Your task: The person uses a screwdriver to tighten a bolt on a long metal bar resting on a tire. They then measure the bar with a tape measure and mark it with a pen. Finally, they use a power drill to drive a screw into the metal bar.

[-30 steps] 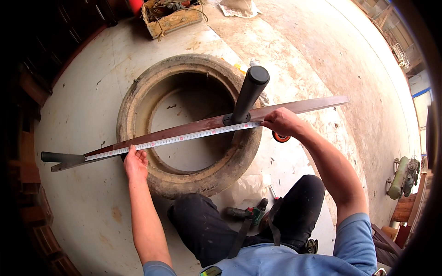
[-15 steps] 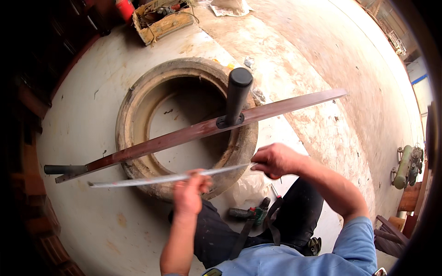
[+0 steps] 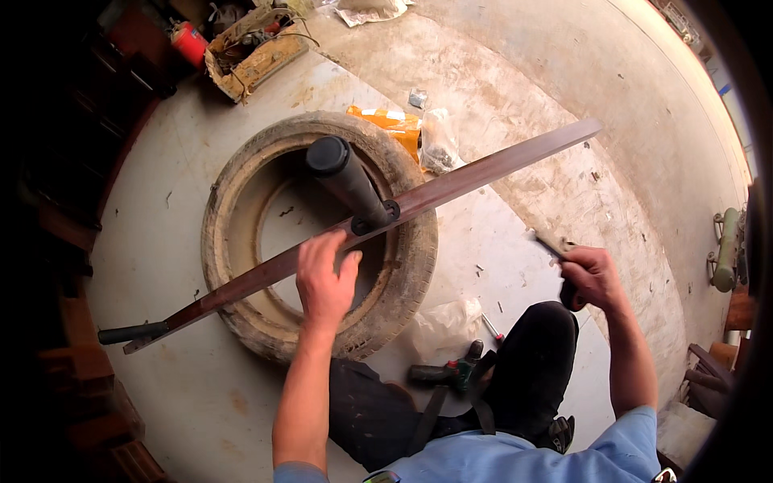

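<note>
A long reddish-brown beam (image 3: 479,175) lies slanting across an old tire (image 3: 224,189). From a round mount on its middle rises a black cylindrical leg (image 3: 350,183), tilted up toward me. Another black cylinder (image 3: 133,332) sticks out at the beam's left end. My left hand (image 3: 324,282) is open, its fingers stretched over the beam just left of the mount; whether they touch it I cannot tell. Off to the right, my right hand (image 3: 593,278) is closed around what looks like a tape measure (image 3: 572,295), its body dark and mostly hidden. A short metal strip shows above the fist.
Between my knees lie a cordless drill (image 3: 457,372), a screwdriver (image 3: 492,328) and a clear plastic bag (image 3: 443,326). Behind the tire are an orange package (image 3: 390,125) and another plastic bag (image 3: 438,141). A tool box (image 3: 258,60) stands far left, a green tank (image 3: 726,249) far right.
The long metal strip stretched between my hands is now short. My right hand has moved right with it. My left hand has let go and reached up to the beam. The leg appears shifted left.
</note>
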`<control>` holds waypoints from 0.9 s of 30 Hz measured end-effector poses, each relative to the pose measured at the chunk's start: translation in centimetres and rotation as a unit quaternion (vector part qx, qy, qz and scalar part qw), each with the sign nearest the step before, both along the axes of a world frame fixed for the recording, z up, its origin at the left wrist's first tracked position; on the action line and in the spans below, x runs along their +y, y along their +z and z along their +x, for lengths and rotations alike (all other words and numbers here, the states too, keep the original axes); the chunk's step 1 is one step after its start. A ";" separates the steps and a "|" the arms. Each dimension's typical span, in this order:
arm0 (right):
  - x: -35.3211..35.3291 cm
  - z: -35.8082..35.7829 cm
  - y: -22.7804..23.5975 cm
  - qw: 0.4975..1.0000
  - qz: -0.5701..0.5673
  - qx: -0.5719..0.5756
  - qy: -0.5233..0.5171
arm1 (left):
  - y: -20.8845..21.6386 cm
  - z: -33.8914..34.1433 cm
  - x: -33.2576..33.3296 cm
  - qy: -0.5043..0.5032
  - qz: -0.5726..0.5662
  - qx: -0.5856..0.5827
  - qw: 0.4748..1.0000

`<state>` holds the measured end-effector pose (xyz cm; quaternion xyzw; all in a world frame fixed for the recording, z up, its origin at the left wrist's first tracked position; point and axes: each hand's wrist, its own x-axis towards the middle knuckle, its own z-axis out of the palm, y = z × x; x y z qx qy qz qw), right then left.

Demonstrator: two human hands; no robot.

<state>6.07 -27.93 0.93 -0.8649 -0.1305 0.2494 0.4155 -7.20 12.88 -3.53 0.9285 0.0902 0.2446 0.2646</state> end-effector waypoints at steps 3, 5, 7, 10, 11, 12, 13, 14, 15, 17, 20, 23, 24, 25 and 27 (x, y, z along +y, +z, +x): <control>-5.5 -0.5 -5.0 0.984 -0.028 0.043 -0.170 | -1.0 2.7 1.3 -0.008 0.037 0.027 0.999; -9.7 -1.6 -9.1 0.961 -0.057 0.075 -0.259 | -1.6 4.0 2.2 -0.045 0.043 0.071 0.996; -14.4 -3.8 -14.0 0.937 -0.057 0.106 -0.327 | -2.1 4.9 2.2 -0.066 0.044 0.071 0.994; -19.5 -7.9 -19.2 0.898 -0.087 0.166 -0.397 | -1.6 6.0 2.0 -0.092 -0.031 0.140 0.985; -21.4 -9.1 -21.2 0.911 -0.180 0.137 -0.346 | -2.1 6.3 2.2 -0.110 -0.002 0.112 0.988; -24.0 -10.4 -22.9 0.907 -0.282 0.104 -0.294 | -3.1 6.5 1.6 -0.099 -0.013 0.103 0.990; -26.8 -11.9 -24.9 0.894 -0.321 0.093 -0.298 | -3.8 6.6 1.1 -0.097 -0.044 0.124 0.987; -26.1 -12.5 -26.2 0.892 -0.366 0.112 -0.242 | -4.8 6.1 2.1 -0.084 -0.099 0.119 0.984; -23.6 -13.0 -26.6 0.892 -0.352 0.119 -0.259 | -5.1 5.5 3.5 -0.090 -0.059 0.127 0.986; -24.4 -14.4 -27.6 0.880 -0.374 0.100 -0.274 | -5.1 5.6 2.3 -0.076 -0.073 0.135 0.985; -23.9 -15.8 -29.1 0.878 -0.347 0.084 -0.317 | -6.2 5.5 2.5 -0.050 -0.115 0.146 0.981; -23.1 -17.4 -30.7 0.875 -0.337 0.085 -0.337 | -6.5 5.6 2.3 -0.052 -0.120 0.150 0.980; -23.0 -17.7 -31.2 0.875 -0.337 0.077 -0.339 | -6.8 5.6 2.3 -0.048 -0.129 0.151 0.979; -23.1 -18.1 -31.4 0.874 -0.338 0.068 -0.342 | -6.8 5.8 1.8 -0.059 -0.144 0.148 0.977; -22.0 -17.9 -32.1 0.876 -0.333 0.083 -0.338 | -6.5 5.3 3.2 -0.062 -0.124 0.161 0.977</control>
